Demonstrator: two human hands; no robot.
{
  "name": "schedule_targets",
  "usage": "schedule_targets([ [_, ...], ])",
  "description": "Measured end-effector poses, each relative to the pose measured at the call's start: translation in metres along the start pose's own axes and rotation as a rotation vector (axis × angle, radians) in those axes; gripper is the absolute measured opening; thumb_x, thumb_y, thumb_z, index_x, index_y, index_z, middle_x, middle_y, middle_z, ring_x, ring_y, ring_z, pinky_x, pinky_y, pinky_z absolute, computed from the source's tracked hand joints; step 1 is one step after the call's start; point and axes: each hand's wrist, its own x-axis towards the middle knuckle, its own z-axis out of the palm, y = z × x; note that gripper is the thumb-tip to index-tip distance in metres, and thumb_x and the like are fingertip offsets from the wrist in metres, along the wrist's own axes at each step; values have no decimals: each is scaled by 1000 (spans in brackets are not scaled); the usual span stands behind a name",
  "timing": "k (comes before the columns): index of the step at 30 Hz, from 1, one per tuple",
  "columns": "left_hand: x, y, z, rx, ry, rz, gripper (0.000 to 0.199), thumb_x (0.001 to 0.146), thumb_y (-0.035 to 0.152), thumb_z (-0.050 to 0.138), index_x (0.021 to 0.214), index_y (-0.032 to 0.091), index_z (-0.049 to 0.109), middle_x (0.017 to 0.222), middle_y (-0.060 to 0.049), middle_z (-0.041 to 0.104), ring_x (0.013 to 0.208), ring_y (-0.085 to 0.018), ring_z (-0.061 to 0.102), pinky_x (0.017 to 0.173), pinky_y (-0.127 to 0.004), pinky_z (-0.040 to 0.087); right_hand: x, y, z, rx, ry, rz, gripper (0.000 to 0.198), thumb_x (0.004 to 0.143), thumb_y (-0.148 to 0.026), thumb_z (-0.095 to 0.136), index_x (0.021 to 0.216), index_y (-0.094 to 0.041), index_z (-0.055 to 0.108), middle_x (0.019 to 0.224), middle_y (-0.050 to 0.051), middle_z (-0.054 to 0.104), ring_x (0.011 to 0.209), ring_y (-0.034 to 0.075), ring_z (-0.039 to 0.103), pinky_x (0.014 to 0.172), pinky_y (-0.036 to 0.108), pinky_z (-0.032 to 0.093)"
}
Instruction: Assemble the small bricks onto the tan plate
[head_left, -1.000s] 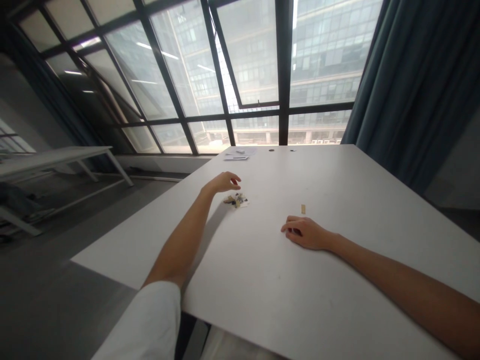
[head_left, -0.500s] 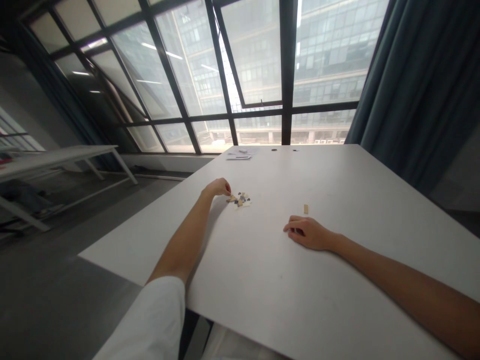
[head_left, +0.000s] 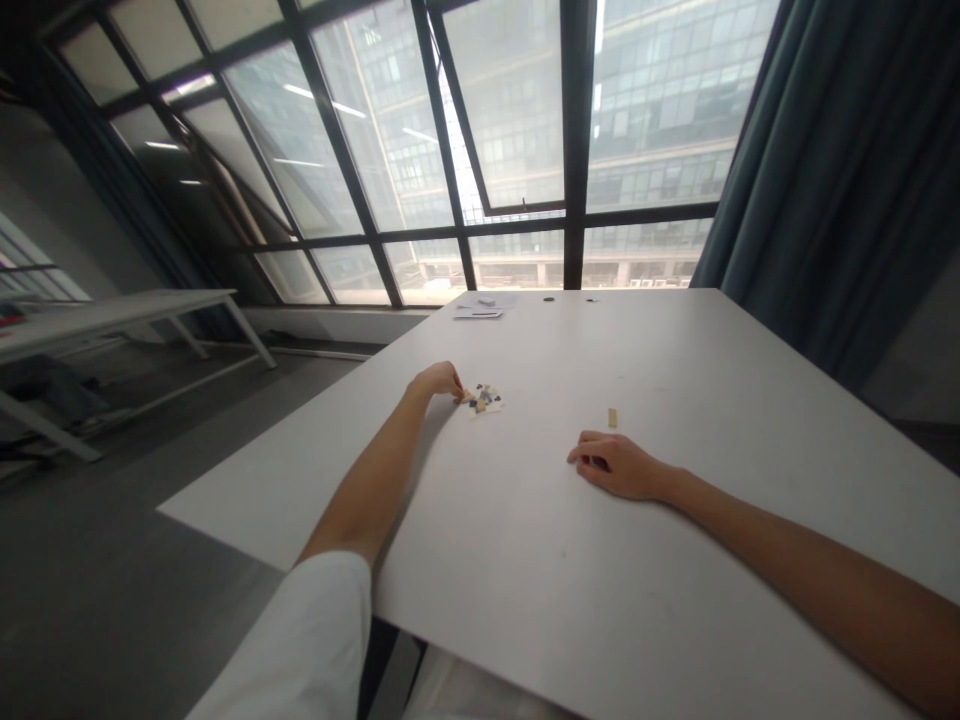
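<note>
A small pile of tan, grey, dark and cream flat pieces (head_left: 484, 404) lies on the white table (head_left: 480, 520). My left hand (head_left: 441, 379) reaches to the pile's left edge, its fingertips pinched together and touching the tan pieces there. What is between those fingertips is too small and too covered to make out. My right hand (head_left: 611, 465) rests on the tabletop with fingers loosely bent and a gap between thumb and forefinger; it holds nothing visible. Just beyond it a single tan rectangular piece (head_left: 613, 418) lies flat, apart from the hand.
Papers with a small white object (head_left: 480, 310) lie at the far left of the table. A round dark disc (head_left: 548, 299) and a small dark item (head_left: 592, 300) are near the far edge. Beyond stand windows, with a blue curtain (head_left: 817, 190) on the right and another table (head_left: 112, 320) at left.
My left hand has shifted slightly down and toward the pile, now covering its leftmost pieces. The right hand and the single tan piece stay in place.
</note>
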Motion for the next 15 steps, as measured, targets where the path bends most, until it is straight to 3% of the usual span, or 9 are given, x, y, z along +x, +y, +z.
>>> schedule_targets([
  [15, 1, 2, 5, 50, -9, -9, 32, 54, 24, 82, 85, 17, 82, 88, -7, 77, 76, -17, 66, 62, -18, 46, 1, -1, 0, 3, 4, -3, 20, 90, -18, 56, 98, -20, 74, 87, 4, 67, 70, 12, 59, 68, 23, 45],
])
